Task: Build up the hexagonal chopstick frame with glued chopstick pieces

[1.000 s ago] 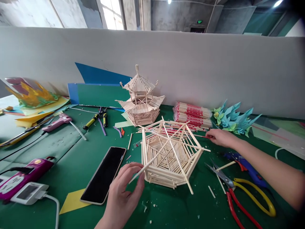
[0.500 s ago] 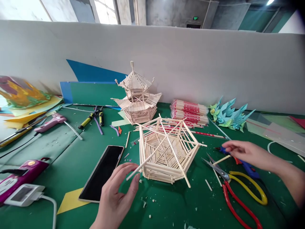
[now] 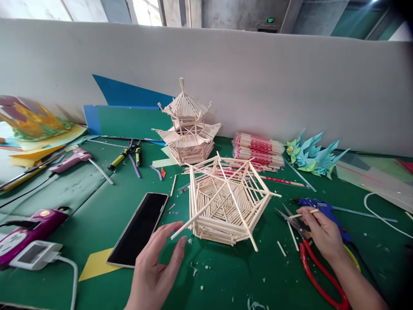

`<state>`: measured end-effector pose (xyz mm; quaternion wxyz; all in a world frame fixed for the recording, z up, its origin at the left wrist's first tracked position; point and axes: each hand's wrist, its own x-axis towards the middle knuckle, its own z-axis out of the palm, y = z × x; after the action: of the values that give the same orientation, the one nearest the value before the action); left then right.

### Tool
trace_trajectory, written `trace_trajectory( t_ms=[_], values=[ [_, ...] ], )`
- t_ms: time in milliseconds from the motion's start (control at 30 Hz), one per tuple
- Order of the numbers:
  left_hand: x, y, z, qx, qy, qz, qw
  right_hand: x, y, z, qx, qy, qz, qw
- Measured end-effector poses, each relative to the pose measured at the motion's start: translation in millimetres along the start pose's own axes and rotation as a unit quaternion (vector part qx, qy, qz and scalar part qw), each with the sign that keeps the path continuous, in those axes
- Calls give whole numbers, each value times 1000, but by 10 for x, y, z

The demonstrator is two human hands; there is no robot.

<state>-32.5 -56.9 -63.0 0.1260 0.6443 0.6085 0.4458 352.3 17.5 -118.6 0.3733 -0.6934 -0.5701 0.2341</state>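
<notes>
Beyond the right hand's (image 3: 322, 237) grip, far to its upper left, a window (image 3: 146, 12) is blown out to white. High above the grip, a lamp (image 3: 374, 1) is cut by the frame edge, and a bluish streak of glare is thrown. The table (image 3: 232, 275) is evenly, moderately lit; a soft shadow is cast beneath the stick frame (image 3: 222, 202). Far left of the grip, the paper ornament (image 3: 38, 125) is stretched and softened. Right of it, corners are darkened.

glue guns (image 3: 324, 209) and stick models (image 3: 226, 201) show a craft workshop
</notes>
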Motion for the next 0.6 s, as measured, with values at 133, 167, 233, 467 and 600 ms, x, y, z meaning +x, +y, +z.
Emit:
trace_trajectory(
  t_ms=[133,167,233,467,600],
  values=[
    [-15,-49,30,-4,-17,-12,1000,-26,15,23,1,19,15,1000],
    [-17,-55,35,-5,-16,-11,1000,-33,14,27,2,24,19,1000],
    [-22,-63,43,-6,-13,-9,1000,-43,14,33,2,33,23,999],
    [15,-22,67,-2,-8,5,1000,-6,30,1,-14,30,28,999],
    [60,56,78,-13,0,14,1000,54,51,-13,-38,37,30,998]
  ],
)
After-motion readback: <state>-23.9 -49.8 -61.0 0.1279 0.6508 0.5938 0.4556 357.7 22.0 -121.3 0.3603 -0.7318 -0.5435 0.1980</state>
